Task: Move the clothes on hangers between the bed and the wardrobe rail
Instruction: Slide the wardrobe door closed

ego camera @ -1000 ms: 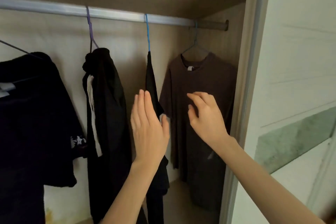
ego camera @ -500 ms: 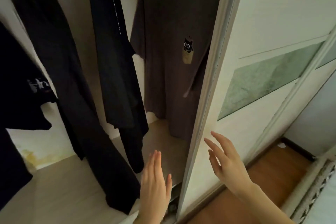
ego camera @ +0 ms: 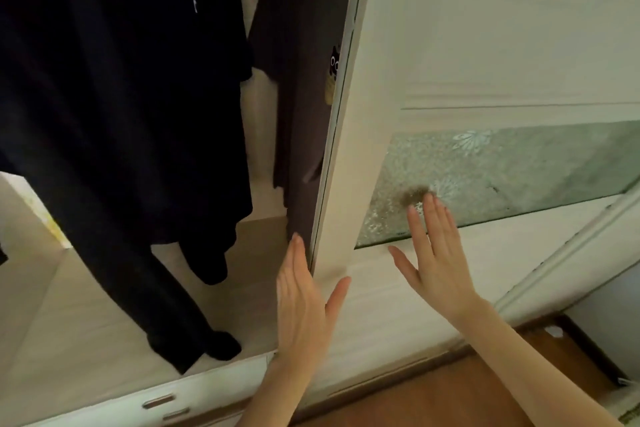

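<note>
Black clothes (ego camera: 121, 97), soft limp folds, hang inside wardrobe, left of your hands. Grey-brown shirt (ego camera: 298, 80), cat print, half behind sliding door (ego camera: 485, 28): pale wood grain, frosted floral glass panel (ego camera: 502, 177). Your left hand (ego camera: 304, 302) upright at door edge, fingers (ego camera: 298, 253) straight, together. Your right hand (ego camera: 436, 253) flat before door, fingers fanned, holding nothing.

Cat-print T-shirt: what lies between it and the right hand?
In the head view, the wardrobe door's white frame stands between the T-shirt and the right hand.

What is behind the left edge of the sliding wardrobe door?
A grey-brown T-shirt hangs there; its cat print peeks out at the door edge. The rest of the shirt and anything further right are covered by the door.
</note>
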